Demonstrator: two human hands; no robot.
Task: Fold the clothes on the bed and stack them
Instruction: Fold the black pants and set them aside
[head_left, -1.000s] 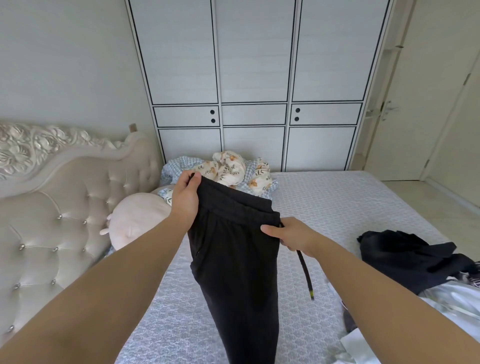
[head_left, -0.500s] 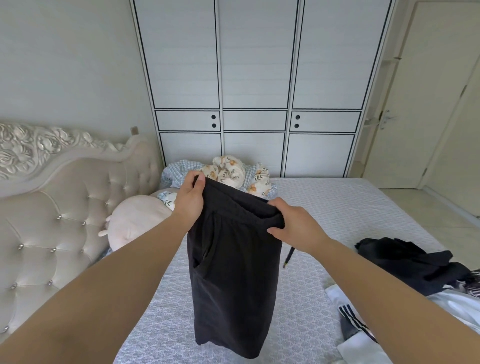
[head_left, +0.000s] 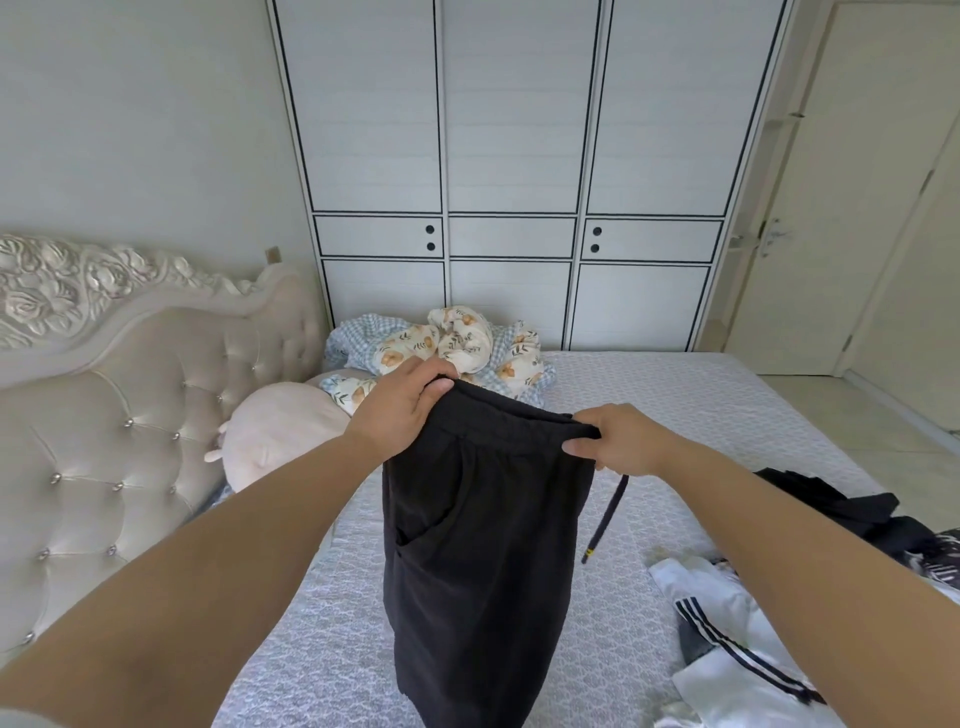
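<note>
Left fingers: your left hand (head_left: 402, 404) curls over one end of the waistband, thumb on the near face and fingertips hooked behind — a firm pinch on the cloth
Right fingers: your right hand (head_left: 615, 439) pinches the other end of the waistband, thumb laid along the near side, the other fingers wrapped behind it
Black shorts (head_left: 480, 545): they hang straight down from your two grips, waistband stretched between the hands, a side pocket below your left thumb, the hem hanging in the air above the bed (head_left: 649, 415)
Drawstring (head_left: 605, 517): it dangles free just below your right hand
Beyond your left fingers: a floral and checked quilt (head_left: 457, 345) bunched at the head of the bed, a pale pink plush pillow (head_left: 278, 431) to its left against the tufted headboard (head_left: 130, 405)
Under your right forearm: a dark garment (head_left: 841, 506) and a white garment with black stripes (head_left: 737, 644) — both lying loose on the mattress
Farther out: white wardrobe (head_left: 511, 171)
</note>
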